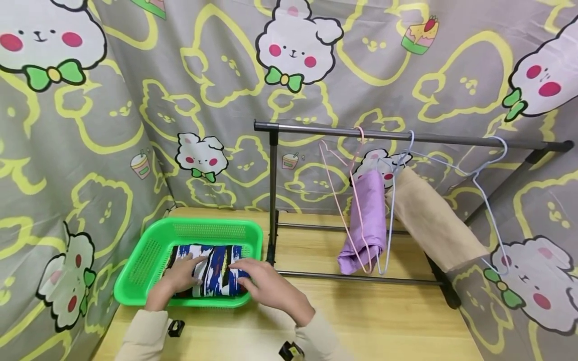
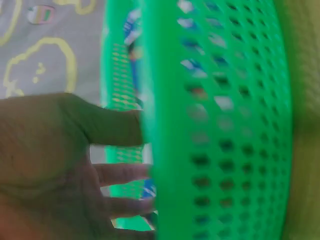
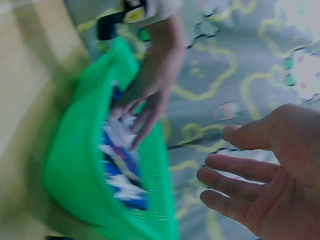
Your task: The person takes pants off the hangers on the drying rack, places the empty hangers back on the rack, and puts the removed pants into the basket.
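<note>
A folded cloth (image 1: 219,271) with blue, white and black streaks lies inside a green plastic basket (image 1: 149,235). My left hand (image 1: 179,275) reaches over the near rim, its fairly straight fingers on the cloth's left part. That same hand shows from the palm side in the left wrist view, partly hidden behind the basket wall (image 2: 170,150). Over the basket's right end is my right hand (image 1: 266,285), fingers extended near the cloth's right edge. In the right wrist view the right hand (image 3: 265,175) has loosely spread fingers and nothing in its palm.
A dark metal rack (image 1: 325,131) stands right of the basket. From it hang a pink hanger (image 1: 331,188), blue hangers (image 1: 489,200), a folded purple cloth (image 1: 368,215) and a beige cloth (image 1: 433,220). A patterned curtain (image 1: 235,100) surrounds the wooden table (image 1: 361,321).
</note>
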`<action>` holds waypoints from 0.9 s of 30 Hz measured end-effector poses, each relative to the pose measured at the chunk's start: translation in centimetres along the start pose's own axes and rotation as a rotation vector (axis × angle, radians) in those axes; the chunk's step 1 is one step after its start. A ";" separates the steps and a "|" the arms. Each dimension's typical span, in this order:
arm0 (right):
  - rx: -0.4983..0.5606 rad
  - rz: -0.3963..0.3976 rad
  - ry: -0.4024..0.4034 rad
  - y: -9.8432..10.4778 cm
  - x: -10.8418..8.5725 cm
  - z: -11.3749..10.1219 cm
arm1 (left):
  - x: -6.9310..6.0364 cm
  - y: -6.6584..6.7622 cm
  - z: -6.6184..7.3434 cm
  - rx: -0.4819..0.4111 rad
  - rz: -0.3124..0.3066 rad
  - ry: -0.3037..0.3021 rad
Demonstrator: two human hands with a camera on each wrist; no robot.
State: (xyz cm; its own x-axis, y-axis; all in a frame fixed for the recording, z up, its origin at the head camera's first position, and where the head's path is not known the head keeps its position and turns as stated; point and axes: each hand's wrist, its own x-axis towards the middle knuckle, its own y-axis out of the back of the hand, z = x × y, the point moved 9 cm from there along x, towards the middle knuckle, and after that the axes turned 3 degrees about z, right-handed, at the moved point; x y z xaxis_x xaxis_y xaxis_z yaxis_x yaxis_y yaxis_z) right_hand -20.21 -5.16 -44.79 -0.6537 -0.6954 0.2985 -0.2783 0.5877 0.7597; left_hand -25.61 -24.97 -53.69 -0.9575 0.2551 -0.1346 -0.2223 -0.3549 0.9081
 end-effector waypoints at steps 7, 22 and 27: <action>0.083 0.151 0.051 6.6 -2.9 -3.3 | 1.0 2.9 5.8 -0.168 0.172 -0.145; -0.076 0.616 0.208 19.1 -10.2 -6.7 | 5.9 7.5 15.8 -0.706 0.382 -0.321; -0.144 0.805 0.210 22.6 -12.9 -6.3 | 7.5 8.6 17.3 -0.808 0.429 -0.326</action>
State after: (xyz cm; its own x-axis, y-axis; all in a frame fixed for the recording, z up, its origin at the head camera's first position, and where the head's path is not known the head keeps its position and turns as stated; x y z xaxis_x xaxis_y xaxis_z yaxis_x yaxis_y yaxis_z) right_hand -13.64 14.46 -27.87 -0.4656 -0.1579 0.8708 0.3183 0.8883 0.3312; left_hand -31.52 -10.58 -40.01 -0.9156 0.1536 0.3717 -0.0419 -0.9556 0.2917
